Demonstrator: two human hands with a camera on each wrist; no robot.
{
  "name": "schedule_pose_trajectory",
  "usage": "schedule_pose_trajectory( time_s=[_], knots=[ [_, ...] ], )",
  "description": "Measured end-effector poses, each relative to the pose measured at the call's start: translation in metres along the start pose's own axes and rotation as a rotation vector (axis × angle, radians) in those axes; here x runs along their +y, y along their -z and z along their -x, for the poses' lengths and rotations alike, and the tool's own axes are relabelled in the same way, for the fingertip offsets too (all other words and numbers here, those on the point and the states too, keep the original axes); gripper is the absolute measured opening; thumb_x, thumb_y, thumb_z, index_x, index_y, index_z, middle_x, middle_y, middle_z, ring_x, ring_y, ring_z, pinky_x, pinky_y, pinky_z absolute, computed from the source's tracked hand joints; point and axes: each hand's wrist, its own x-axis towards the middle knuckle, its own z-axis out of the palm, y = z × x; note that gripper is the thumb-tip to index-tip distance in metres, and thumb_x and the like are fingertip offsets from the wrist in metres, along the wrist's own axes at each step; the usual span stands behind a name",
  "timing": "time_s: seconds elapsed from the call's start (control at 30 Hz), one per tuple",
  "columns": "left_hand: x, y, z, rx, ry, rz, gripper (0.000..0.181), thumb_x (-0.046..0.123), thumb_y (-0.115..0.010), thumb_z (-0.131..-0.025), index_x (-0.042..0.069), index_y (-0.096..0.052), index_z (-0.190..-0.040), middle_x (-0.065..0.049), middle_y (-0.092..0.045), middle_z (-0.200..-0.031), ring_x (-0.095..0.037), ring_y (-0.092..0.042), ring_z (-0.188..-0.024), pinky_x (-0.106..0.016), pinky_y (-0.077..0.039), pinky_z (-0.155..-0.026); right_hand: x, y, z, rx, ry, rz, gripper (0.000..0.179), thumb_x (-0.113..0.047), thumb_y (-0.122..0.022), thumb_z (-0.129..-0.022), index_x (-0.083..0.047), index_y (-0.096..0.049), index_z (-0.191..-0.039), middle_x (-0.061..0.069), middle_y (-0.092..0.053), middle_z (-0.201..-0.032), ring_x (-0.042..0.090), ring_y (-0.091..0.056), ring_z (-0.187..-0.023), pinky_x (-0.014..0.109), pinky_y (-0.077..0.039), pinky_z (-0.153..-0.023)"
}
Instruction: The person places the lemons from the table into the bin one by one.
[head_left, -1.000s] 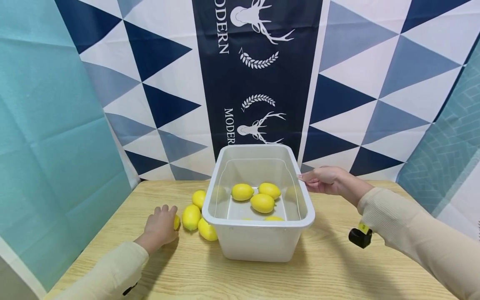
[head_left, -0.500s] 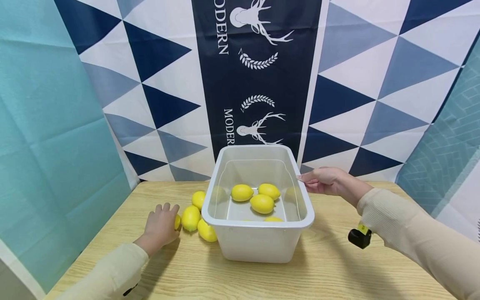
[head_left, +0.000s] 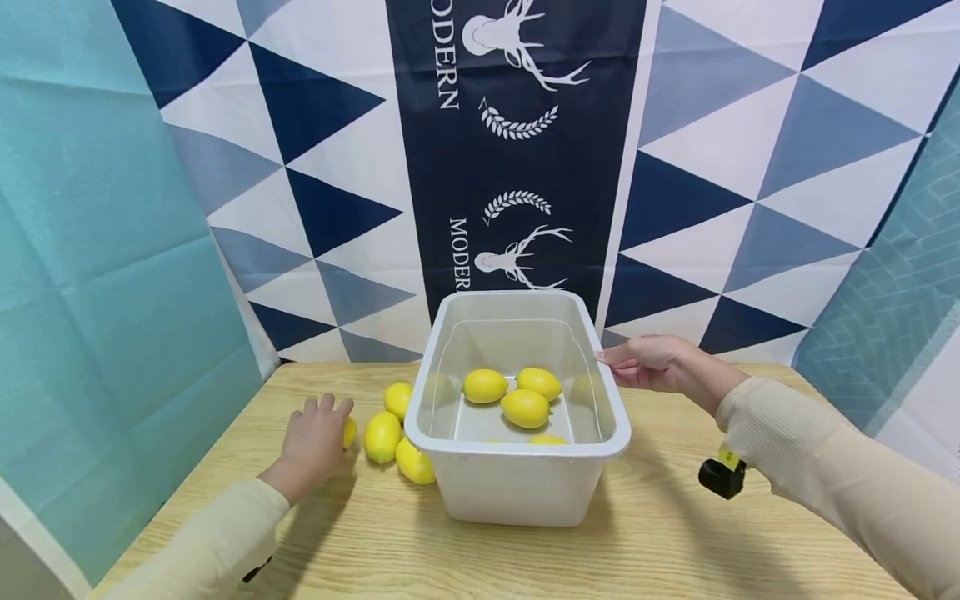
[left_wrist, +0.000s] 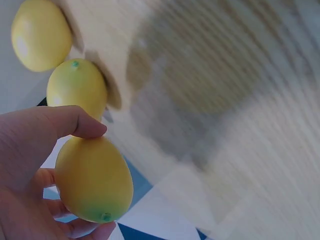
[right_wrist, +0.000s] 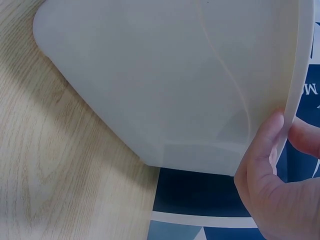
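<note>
My left hand holds a yellow lemon, thumb on one side and fingers curled round the other; in the head view the hand hides most of it. Just right of that hand, several more lemons lie on the table against the left side of a white plastic bin. Inside the bin rest several lemons, the nearest partly hidden by the front rim. At the bin's right rim, my right hand pinches the edge between thumb and fingers.
The bin stands upright on a light wooden table. Behind it hangs a patterned cloth, with a teal cloth along the left side. A black wrist camera hangs under the right sleeve.
My left hand has shifted slightly left and up with its lemon, widening the gap to the other lemons. The right hand and the bin stay in place.
</note>
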Motion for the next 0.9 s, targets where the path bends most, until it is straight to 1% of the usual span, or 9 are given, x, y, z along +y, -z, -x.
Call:
schedule_pose_trajectory(
  time_s=[0.17, 0.23, 0.4, 0.53, 0.63, 0.73, 0.9],
  knots=[
    [0.001, 0.007, -0.003, 0.005, 0.009, 0.017, 0.064, 0.026, -0.081, -0.068, 0.003, -0.055, -0.122, -0.020, -0.057, -0.111, -0.038, -0.052, -0.097, -0.054, -0.051, -0.078, 0.002, 0.000, 0.000, 0.004, 0.005, -0.002, 0.028, -0.008, -0.061, -0.092, 0.000, -0.049, -0.116, -0.003, -0.067, -0.080, 0.005, -0.067, -0.073, 0.018, -0.058, -0.076],
    [0.001, 0.008, -0.004, 0.010, 0.015, 0.018, 0.065, 0.027, -0.083, -0.067, 0.003, -0.055, -0.121, -0.019, -0.056, -0.111, -0.039, -0.051, -0.097, -0.054, -0.050, -0.077, 0.003, 0.000, 0.001, 0.003, 0.007, -0.004, 0.027, -0.008, -0.061, -0.092, 0.000, -0.050, -0.115, -0.003, -0.067, -0.079, 0.005, -0.067, -0.073, 0.019, -0.058, -0.076],
    [0.000, 0.010, -0.006, 0.051, 0.026, 0.009, 0.065, 0.026, -0.085, -0.066, 0.003, -0.056, -0.120, -0.020, -0.057, -0.110, -0.038, -0.051, -0.094, -0.054, -0.050, -0.073, 0.004, 0.000, 0.001, -0.005, 0.010, -0.009, 0.025, -0.007, -0.060, -0.092, 0.000, -0.050, -0.113, -0.002, -0.068, -0.079, 0.006, -0.067, -0.073, 0.019, -0.058, -0.075],
    [-0.002, 0.014, -0.008, 0.078, 0.029, 0.013, 0.065, 0.025, -0.086, -0.064, 0.003, -0.056, -0.118, -0.019, -0.057, -0.107, -0.039, -0.052, -0.093, -0.054, -0.050, -0.072, 0.004, 0.000, 0.001, -0.003, 0.010, -0.010, 0.026, -0.007, -0.060, -0.092, 0.001, -0.049, -0.114, -0.002, -0.067, -0.079, 0.006, -0.067, -0.073, 0.019, -0.058, -0.076],
    [-0.002, 0.018, -0.009, 0.074, 0.036, 0.021, 0.066, 0.025, -0.086, -0.064, 0.003, -0.055, -0.118, -0.019, -0.056, -0.105, -0.039, -0.052, -0.093, -0.053, -0.050, -0.071, 0.004, 0.000, 0.001, -0.004, 0.011, -0.005, 0.027, -0.007, -0.059, -0.092, 0.001, -0.049, -0.116, -0.002, -0.067, -0.080, 0.006, -0.066, -0.074, 0.019, -0.058, -0.076],
    [-0.002, 0.023, -0.009, 0.055, 0.047, 0.026, 0.067, 0.025, -0.086, -0.065, 0.002, -0.054, -0.119, -0.020, -0.055, -0.106, -0.038, -0.052, -0.093, -0.052, -0.050, -0.071, 0.003, 0.000, 0.001, -0.010, 0.011, 0.002, 0.027, -0.007, -0.059, -0.092, 0.000, -0.049, -0.117, -0.003, -0.067, -0.080, 0.005, -0.066, -0.074, 0.019, -0.058, -0.076],
    [-0.001, 0.029, -0.010, 0.043, 0.051, 0.031, 0.066, 0.025, -0.085, -0.067, 0.002, -0.054, -0.120, -0.020, -0.056, -0.106, -0.037, -0.051, -0.092, -0.051, -0.050, -0.070, 0.001, 0.001, 0.002, -0.016, 0.014, 0.004, 0.017, -0.008, -0.060, -0.092, -0.003, -0.055, -0.107, -0.003, -0.066, -0.080, 0.005, -0.066, -0.074, 0.018, -0.058, -0.075]
  ],
)
